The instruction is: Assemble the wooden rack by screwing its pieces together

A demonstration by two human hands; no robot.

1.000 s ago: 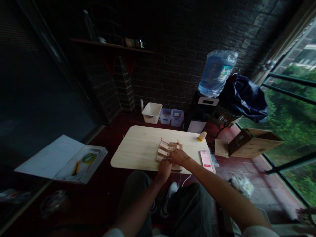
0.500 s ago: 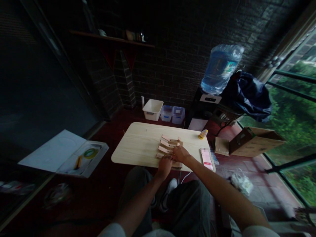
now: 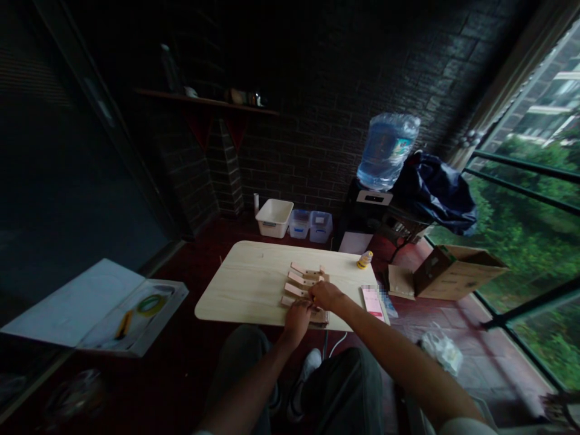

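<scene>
A small wooden piece with several pale slats [image 3: 295,290] lies near the front edge of the light wood table [image 3: 235,284]. Dark dots, like holes or screw heads, mark the slats. My left hand [image 3: 298,321] is closed on the near end of this slatted piece. Beside it my right hand [image 3: 327,296] rests over the right part, its fingers bent and pressed together. Whatever the right fingers pinch is hidden and too small to name. The hands nearly touch each other and cover part of the wood.
A yellow-capped bottle [image 3: 365,260] and a pink-screened phone [image 3: 372,302] are on the table's right side. An open white case [image 3: 154,326] with yellow tape stands left. Plastic bins [image 3: 274,219], a water dispenser [image 3: 372,198] and a cardboard box [image 3: 457,275] are beyond.
The view has tilted up a little, so the room sits lower in the picture. Both hands stay at the slatted wooden piece, with the right fingers slightly shifted.
</scene>
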